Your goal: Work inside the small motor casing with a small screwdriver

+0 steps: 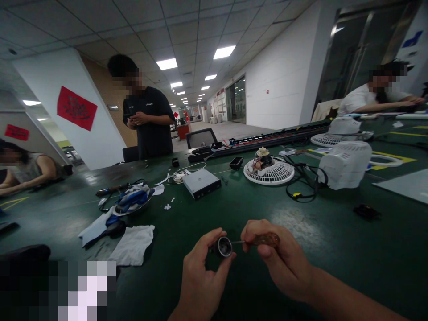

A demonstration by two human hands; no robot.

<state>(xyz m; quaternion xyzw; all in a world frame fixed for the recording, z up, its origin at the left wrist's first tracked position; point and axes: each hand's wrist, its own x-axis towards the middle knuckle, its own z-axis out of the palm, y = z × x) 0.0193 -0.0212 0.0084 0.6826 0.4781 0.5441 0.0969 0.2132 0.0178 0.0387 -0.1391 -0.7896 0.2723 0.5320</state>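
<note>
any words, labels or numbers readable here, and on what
None can be read.
Red paper sign on white wall: dark characters, blurred.
Smaller red sign: blurred.
Standing person's black t-shirt: small white chest print, too small.
Grey flat box on green table: no legible label.

On the green table (334, 249) lie a white cloth (133, 244) near left, a grey box (201, 183) mid-table, and a fan grille (269, 171) with a white housing (344, 165) far right.
</note>
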